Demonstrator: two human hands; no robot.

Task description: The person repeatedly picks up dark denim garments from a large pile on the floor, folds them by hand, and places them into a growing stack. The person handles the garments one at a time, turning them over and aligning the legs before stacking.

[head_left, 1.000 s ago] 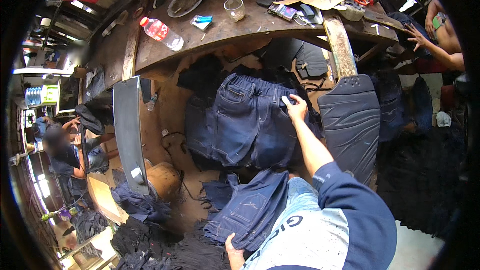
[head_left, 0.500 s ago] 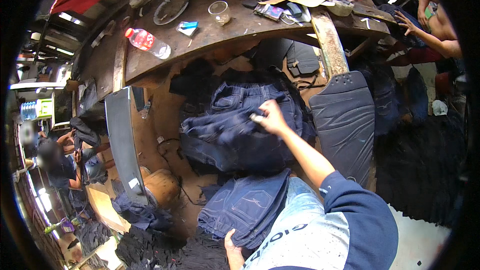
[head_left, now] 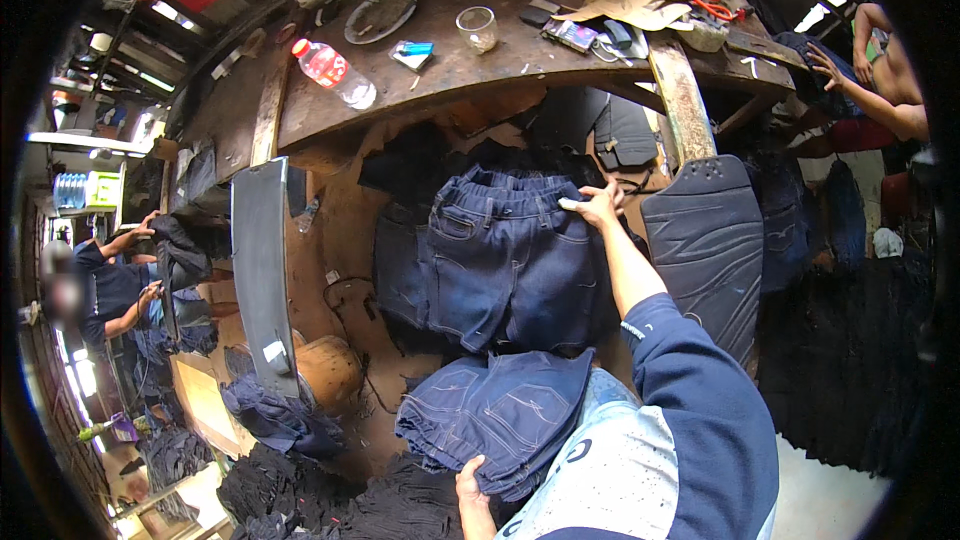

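Note:
Dark blue denim shorts (head_left: 510,265) with an elastic waistband lie spread, front up, on a pile of denim under the table. At the right end of the waistband is my right hand (head_left: 598,208), its fingers bent around a small white thing (head_left: 569,204) too small to name. Folded denim shorts (head_left: 505,410) with pale stitching rest across my lap, back pockets showing. My left hand (head_left: 472,488) grips their lower left edge, thumb on top and the other fingers hidden beneath the cloth.
The wooden table (head_left: 450,75) carries a plastic bottle (head_left: 335,73), a glass (head_left: 477,30) and orange scissors (head_left: 710,2). Padded black boards (head_left: 703,250) flank the denim pile. Dark cloth heaps (head_left: 840,370) lie at right. Other people sit at far left and far right.
The upper shorts, folded over and lifted in my right hand before, now lie flat with the waistband at the far side. My right hand has moved right. My left hand keeps its place.

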